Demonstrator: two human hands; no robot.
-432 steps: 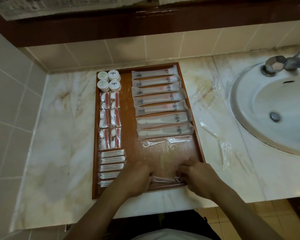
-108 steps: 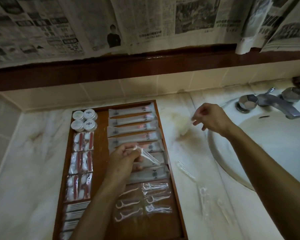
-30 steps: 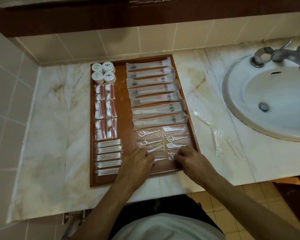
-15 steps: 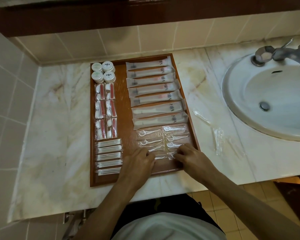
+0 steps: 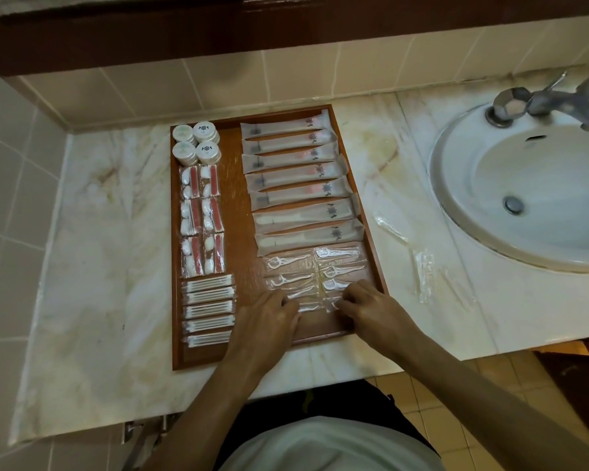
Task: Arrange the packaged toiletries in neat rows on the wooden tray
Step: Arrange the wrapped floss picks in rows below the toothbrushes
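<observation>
Both hands have stayed at the near floss-pick row: left hand (image 5: 269, 312) and right hand (image 5: 368, 305), their grip pressing one floss-pick packet (image 5: 312, 305) flat on the wooden tray (image 5: 177, 358). Two more packets (image 5: 422, 270) wait on the tabletop (image 5: 92, 266).

Bathroom, white basin (image 5: 524, 198) with metal tap (image 5: 555, 103), marble vanity counter (image 5: 92, 249), tiled walls (image 5: 11, 198)

One head camera, looking steeply down from close above.
I see only this view: it faces the wall, with the wooden tray (image 5: 203, 358) in the centre, the sink (image 5: 463, 212) at right, and both forearms entering from the bottom.
</observation>
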